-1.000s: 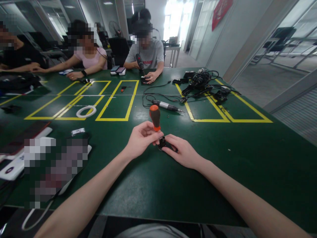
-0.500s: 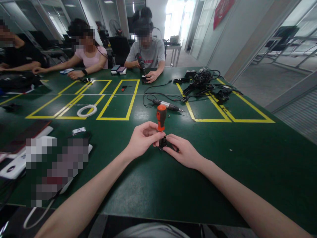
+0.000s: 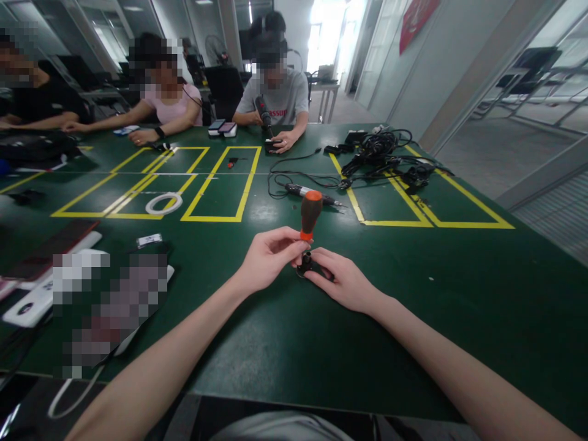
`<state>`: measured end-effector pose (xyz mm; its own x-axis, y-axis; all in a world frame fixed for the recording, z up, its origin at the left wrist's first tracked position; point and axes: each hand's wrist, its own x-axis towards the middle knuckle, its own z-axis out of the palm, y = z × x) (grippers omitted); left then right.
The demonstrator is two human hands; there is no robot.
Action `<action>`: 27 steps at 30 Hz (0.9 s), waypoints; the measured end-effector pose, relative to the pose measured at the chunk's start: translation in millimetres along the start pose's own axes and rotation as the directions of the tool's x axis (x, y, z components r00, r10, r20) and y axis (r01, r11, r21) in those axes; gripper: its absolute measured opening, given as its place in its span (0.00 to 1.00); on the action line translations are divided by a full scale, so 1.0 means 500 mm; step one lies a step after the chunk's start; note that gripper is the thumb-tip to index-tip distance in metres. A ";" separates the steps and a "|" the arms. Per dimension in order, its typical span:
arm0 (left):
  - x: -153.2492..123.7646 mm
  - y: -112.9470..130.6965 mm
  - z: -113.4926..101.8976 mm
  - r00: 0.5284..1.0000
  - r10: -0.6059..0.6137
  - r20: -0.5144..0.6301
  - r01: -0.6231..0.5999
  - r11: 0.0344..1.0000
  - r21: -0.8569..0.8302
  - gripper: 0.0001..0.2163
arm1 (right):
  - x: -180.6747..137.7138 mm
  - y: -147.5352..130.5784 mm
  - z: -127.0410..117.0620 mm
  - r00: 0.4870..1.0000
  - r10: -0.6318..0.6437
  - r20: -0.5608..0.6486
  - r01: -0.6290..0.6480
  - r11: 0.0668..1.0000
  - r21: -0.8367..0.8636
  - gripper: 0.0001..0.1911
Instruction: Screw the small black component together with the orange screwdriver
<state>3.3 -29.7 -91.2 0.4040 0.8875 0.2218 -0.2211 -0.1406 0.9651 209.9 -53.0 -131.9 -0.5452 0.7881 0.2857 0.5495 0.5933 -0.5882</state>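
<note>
My left hand (image 3: 269,260) is closed, its thumb and fingers pinching a screwdriver (image 3: 311,214) just below its orange and dark grey handle. The screwdriver stands nearly upright, handle up and leaning slightly right. Under it, a small black part (image 3: 305,262) with a short round tube rests on the green table. My right hand (image 3: 344,282) steadies that part from the right, thumb and fingers around its side. Fingers hide the screwdriver's shaft and tip, so I cannot tell where the tip touches.
Beyond my hands lies a corded electric screwdriver (image 3: 312,195). A tangle of black cables (image 3: 379,150) sits at back right. A white ring (image 3: 164,203) and several phone-like devices (image 3: 55,282) lie to the left. Across the table, a person (image 3: 280,98) works with a power driver; two others sit left.
The screwdriver's handle has tipped to the right and turned in my left hand. My right fingers have shifted slightly on the black part.
</note>
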 end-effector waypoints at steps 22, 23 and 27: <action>0.000 -0.004 0.000 0.997 -0.053 -0.061 0.051 0.998 -0.041 0.18 | 0.001 0.002 -0.001 1.000 -0.006 -0.010 0.006 1.000 -0.009 0.08; 0.000 -0.005 0.001 0.997 -0.047 -0.058 0.044 0.998 -0.052 0.19 | 0.001 0.002 -0.001 1.000 -0.007 -0.012 0.007 1.000 -0.008 0.08; -0.001 -0.004 -0.001 1.000 -0.015 -0.024 0.014 0.998 -0.061 0.18 | 0.001 0.002 -0.001 1.000 -0.010 -0.003 0.010 1.000 -0.009 0.08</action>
<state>3.0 -29.7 -93.4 0.3859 0.8998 0.2035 -0.2688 -0.1013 0.9579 210.3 -51.8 -131.9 -0.5490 0.7826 0.2935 0.5495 0.6026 -0.5788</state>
